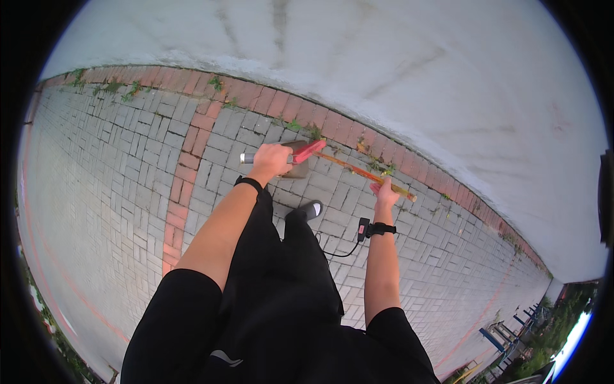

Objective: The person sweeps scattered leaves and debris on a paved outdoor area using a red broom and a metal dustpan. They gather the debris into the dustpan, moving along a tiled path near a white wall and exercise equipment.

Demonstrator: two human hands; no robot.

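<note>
My left hand (272, 161) grips a grey tube handle (248, 158) with a pale end cap. Below that hand is a brownish dustpan (300, 169), partly hidden by the hand and by a red broom head (309, 150). From the red head a worn wooden or bamboo stick (352, 169), with patches of red covering, slants down to the right. My right hand (386, 194) is closed around it near its free end. Whether the red head touches the dustpan, I cannot tell.
Grey block paving (230, 192) with a red brick strip (189, 158) lies underfoot. Weeds (314, 132) grow along the red brick border (268, 99) beside a stained white wall (383, 62). Blue-framed structures (499, 336) stand lower right. A cable (343, 254) hangs from my right wrist device.
</note>
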